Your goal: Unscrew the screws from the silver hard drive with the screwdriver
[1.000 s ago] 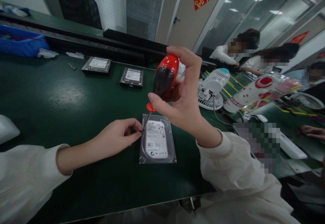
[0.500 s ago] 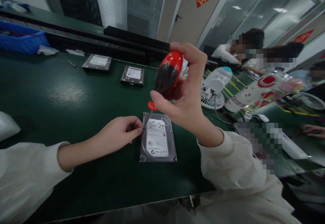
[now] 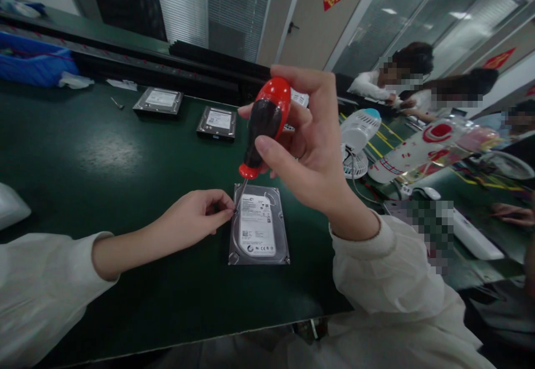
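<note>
A hard drive [image 3: 258, 229] with a white label lies flat on the green table. Above it, my right hand [image 3: 313, 151] has its fingers around the red and black handle of a screwdriver [image 3: 264, 121]. The thin shaft slants down to the drive's left edge. There, at the tip, my left hand [image 3: 204, 213] is closed in a pinch between thumb and index finger. Whatever lies between those fingertips is too small to make out.
Two more hard drives [image 3: 159, 101] [image 3: 216, 123] lie farther back. A blue bin [image 3: 37, 65] stands at the far left. To the right are a white fan [image 3: 360, 132], a large printed bottle [image 3: 412, 149] and a mouse [image 3: 430, 193]. Other people sit beyond.
The fingers of my right hand have shifted around the screwdriver handle, and the handle has turned and stands a little more upright. My left hand stays at the drive's edge.
</note>
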`<act>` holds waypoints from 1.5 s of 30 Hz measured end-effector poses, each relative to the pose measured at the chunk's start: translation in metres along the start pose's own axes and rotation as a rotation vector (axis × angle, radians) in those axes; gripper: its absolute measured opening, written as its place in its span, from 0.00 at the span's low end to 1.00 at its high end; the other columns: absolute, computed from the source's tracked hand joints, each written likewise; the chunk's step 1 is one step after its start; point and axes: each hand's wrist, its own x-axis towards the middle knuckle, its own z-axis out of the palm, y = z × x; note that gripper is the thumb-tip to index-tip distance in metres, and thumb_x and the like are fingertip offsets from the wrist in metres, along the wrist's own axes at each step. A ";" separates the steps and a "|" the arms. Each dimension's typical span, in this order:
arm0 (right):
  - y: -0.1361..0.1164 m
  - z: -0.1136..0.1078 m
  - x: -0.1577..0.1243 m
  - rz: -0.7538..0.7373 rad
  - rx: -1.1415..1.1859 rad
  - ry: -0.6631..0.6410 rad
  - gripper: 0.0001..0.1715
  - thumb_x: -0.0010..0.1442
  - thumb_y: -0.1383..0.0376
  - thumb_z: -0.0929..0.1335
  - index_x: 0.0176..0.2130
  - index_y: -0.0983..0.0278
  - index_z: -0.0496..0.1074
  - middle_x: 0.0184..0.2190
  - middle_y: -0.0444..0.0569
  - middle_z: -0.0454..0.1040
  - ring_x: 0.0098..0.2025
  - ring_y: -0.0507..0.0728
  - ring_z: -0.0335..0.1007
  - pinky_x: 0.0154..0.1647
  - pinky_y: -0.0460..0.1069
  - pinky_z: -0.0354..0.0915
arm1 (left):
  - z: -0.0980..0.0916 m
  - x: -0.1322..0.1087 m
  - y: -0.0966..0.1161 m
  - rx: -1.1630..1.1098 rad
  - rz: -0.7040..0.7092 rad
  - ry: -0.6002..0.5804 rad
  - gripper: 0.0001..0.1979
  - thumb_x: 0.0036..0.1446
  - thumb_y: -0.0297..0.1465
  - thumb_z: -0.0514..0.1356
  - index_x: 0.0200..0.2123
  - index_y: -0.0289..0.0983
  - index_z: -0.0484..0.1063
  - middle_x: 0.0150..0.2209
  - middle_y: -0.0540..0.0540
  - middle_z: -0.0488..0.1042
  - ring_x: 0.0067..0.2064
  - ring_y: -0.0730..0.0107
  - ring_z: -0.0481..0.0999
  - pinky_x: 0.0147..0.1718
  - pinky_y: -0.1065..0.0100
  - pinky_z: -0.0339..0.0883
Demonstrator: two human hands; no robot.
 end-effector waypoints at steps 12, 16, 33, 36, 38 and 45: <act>0.005 -0.003 0.001 -0.076 -0.056 0.084 0.26 0.61 0.49 0.66 0.55 0.52 0.58 0.52 0.46 0.73 0.51 0.54 0.75 0.34 0.44 0.76 | 0.001 0.000 0.001 -0.030 0.002 -0.004 0.13 0.61 0.43 0.59 0.37 0.39 0.72 0.31 0.52 0.74 0.27 0.72 0.72 0.25 0.71 0.67; 0.000 -0.003 0.002 -0.090 -0.112 0.144 0.24 0.60 0.51 0.68 0.54 0.53 0.61 0.53 0.46 0.71 0.49 0.54 0.75 0.36 0.45 0.76 | 0.000 0.000 -0.001 -0.009 -0.008 -0.003 0.14 0.61 0.44 0.58 0.37 0.39 0.73 0.32 0.50 0.75 0.28 0.71 0.73 0.25 0.71 0.66; -0.006 -0.012 0.006 -0.181 0.027 0.035 0.25 0.64 0.61 0.65 0.60 0.58 0.68 0.58 0.49 0.73 0.57 0.56 0.69 0.49 0.51 0.73 | -0.001 0.000 0.003 -0.017 -0.010 0.001 0.14 0.60 0.44 0.59 0.38 0.39 0.73 0.33 0.51 0.75 0.27 0.72 0.72 0.25 0.70 0.67; -0.005 -0.012 0.007 -0.305 0.010 0.130 0.25 0.59 0.63 0.70 0.55 0.63 0.72 0.52 0.49 0.77 0.48 0.55 0.72 0.48 0.52 0.71 | -0.001 -0.001 0.006 -0.019 -0.024 0.005 0.13 0.60 0.43 0.59 0.37 0.39 0.73 0.32 0.50 0.75 0.27 0.72 0.72 0.25 0.71 0.67; -0.007 -0.012 0.008 -0.325 -0.095 0.174 0.21 0.60 0.61 0.70 0.52 0.63 0.74 0.48 0.48 0.78 0.45 0.55 0.70 0.51 0.54 0.69 | -0.001 -0.001 0.008 -0.027 -0.028 0.007 0.13 0.59 0.42 0.59 0.36 0.38 0.73 0.31 0.50 0.74 0.26 0.73 0.71 0.25 0.71 0.66; -0.006 -0.013 0.009 -0.313 0.009 0.039 0.25 0.65 0.65 0.63 0.59 0.67 0.68 0.53 0.52 0.75 0.54 0.57 0.72 0.62 0.58 0.67 | -0.001 -0.001 0.008 -0.041 -0.026 -0.004 0.13 0.59 0.42 0.59 0.37 0.38 0.73 0.31 0.50 0.74 0.27 0.72 0.71 0.24 0.71 0.66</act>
